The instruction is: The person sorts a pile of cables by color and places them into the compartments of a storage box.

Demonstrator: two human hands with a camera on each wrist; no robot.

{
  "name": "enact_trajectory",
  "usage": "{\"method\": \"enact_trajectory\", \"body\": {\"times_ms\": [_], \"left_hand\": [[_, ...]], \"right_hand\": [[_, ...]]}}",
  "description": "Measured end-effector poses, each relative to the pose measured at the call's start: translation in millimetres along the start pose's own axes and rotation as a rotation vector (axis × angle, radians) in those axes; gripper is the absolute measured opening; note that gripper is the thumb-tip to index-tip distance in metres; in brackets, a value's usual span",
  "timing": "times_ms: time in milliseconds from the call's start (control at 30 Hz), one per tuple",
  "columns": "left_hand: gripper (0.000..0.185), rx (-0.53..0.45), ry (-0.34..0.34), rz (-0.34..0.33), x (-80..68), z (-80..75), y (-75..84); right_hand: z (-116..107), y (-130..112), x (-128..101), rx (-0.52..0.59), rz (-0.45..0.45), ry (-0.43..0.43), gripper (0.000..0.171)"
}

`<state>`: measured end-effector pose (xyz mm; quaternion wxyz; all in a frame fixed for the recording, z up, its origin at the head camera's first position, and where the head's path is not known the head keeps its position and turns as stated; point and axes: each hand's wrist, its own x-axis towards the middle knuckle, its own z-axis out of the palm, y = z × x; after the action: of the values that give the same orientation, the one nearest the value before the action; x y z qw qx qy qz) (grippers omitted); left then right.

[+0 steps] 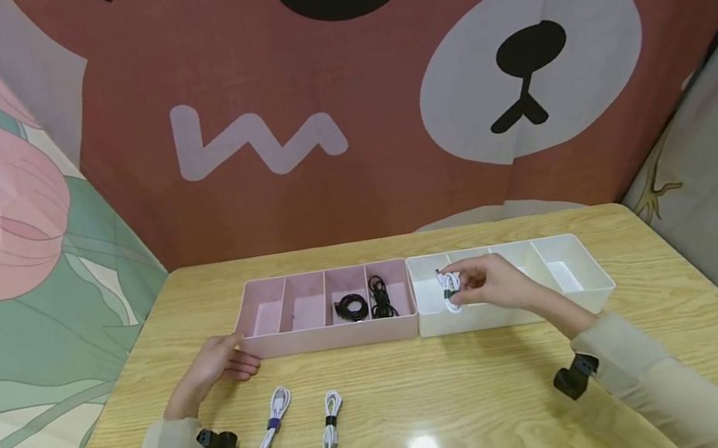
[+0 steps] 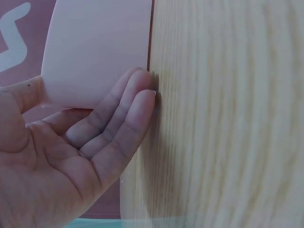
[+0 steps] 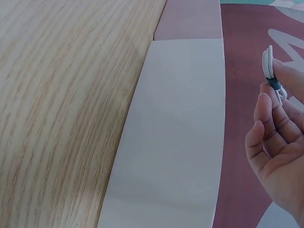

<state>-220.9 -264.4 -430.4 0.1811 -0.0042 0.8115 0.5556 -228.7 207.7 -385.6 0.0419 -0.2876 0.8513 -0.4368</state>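
My right hand point(image 1: 491, 283) pinches a coiled white cable point(image 1: 452, 289) with a dark green tie between thumb and fingertips, over the leftmost compartment of the white divided box point(image 1: 521, 312). In the right wrist view this bundle stands above the box's rim. At the near left corner of the pink divided box point(image 1: 328, 338), my left hand point(image 1: 214, 360) rests with loosely bent fingers point(image 2: 135, 111) against it, close to the tabletop. Two more tied white cables lie on the table: one with a purple tie point(image 1: 274, 424), the other with a black tie point(image 1: 331, 424).
Coiled black cables sit in the pink box's two right-hand compartments, a round coil point(image 1: 351, 307) and a longer bundle point(image 1: 381, 297). Both boxes stand end to end on the wooden table point(image 1: 500, 405). A printed cloth point(image 1: 362, 200) hangs behind its far edge.
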Motion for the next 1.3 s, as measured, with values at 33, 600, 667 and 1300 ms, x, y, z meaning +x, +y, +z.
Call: {"method": "enact_trajectory", "body": {"times_ms": [33,600,667,1300], "left_hand": [[0.052,-0.001,0.000,-0.001,0.2,0.2,0.0],[0.053,0.006,0.002,-0.001,1.5,-0.2,-1.9],[0.053,0.008,0.002,-0.001,1.8,-0.6,-1.7],[0.056,0.009,0.003,0.006,1.9,-0.1,-3.3]], "right_hand": [[0,0,1,0.003,0.000,0.003,0.044],[-4,9,11,-0.004,-0.028,0.052,0.042],[-3,8,12,-0.009,-0.014,0.053,0.042],[4,12,23,-0.031,0.065,-0.003,0.044]]}}
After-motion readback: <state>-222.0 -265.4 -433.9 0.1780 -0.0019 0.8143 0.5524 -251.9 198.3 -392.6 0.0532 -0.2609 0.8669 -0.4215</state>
